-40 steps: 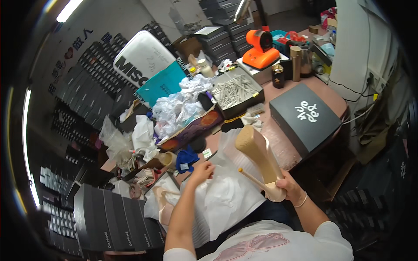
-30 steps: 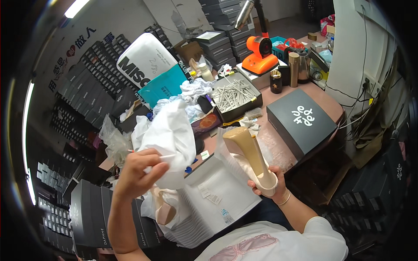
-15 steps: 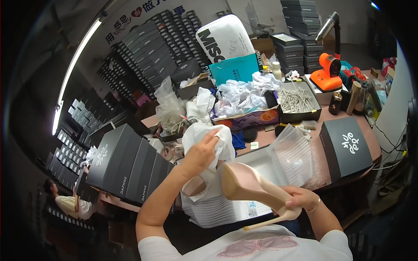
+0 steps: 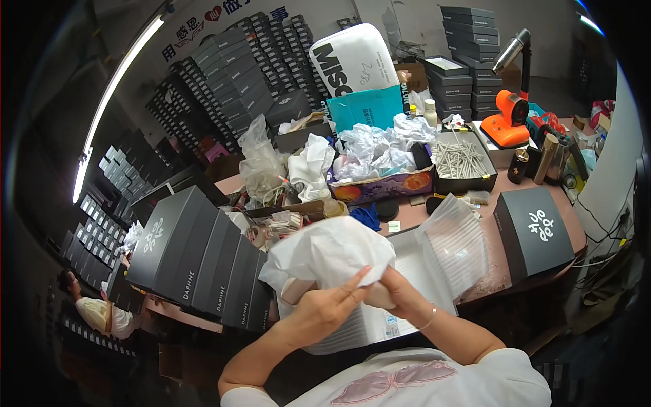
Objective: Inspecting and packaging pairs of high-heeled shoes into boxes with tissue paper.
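White tissue paper [image 4: 336,247] billows up in front of me over the open shoe box. My left hand [image 4: 325,312] pinches its near edge, fingers closed. My right hand [image 4: 400,293] is wrapped round a beige high-heeled shoe [image 4: 380,297], mostly hidden by the paper and my fingers. To the left of the tissue, part of another pale shoe [image 4: 296,290] shows in the box. Ribbed translucent packing sheet [image 4: 456,247] sticks up from the right side of the white-lined box [image 4: 410,254], and more hangs over its near side.
Dark shoe boxes [image 4: 196,254] stand in a row at left; another box [image 4: 536,234] is at right. Behind are a carton of crumpled paper [image 4: 383,186], a tray of white sticks [image 4: 461,159] and an orange tool [image 4: 505,122]. A person [image 4: 102,312] sits far left.
The tissue paper has spread out over the shoe. My right hand has moved up and left with the shoe, and my left hand has come down to meet it.
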`<state>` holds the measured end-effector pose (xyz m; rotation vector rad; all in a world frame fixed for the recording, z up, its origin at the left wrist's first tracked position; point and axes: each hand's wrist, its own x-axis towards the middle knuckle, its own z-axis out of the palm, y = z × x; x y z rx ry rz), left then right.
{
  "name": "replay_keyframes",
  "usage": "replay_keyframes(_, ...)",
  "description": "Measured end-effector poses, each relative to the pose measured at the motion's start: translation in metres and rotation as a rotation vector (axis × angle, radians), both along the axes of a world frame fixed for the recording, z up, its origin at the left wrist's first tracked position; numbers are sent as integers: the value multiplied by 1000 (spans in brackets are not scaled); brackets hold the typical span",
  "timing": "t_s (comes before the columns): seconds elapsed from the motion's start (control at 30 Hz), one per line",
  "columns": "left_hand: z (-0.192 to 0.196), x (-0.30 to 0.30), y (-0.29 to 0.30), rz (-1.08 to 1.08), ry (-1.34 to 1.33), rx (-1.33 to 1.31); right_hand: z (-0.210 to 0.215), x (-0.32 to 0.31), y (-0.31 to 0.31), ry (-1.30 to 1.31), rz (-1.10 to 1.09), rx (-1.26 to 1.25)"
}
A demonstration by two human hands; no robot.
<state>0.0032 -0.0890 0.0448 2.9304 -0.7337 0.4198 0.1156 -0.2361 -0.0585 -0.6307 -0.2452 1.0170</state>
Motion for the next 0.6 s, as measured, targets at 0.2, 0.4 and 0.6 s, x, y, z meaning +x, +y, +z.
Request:
replay_keyframes(0.2, -21, -7, -33, -208, 33, -282, -28, 16, 12, -518, -58, -32)
replay_keyframes(0.4, -50, -7, -90, -392, 123, -565, -30, 6, 21, -837, -94, -203)
replay_keyframes(0.6, -98, -41, -62, -153, 626, -1056, -24, 17, 12, -1273, -212, -410)
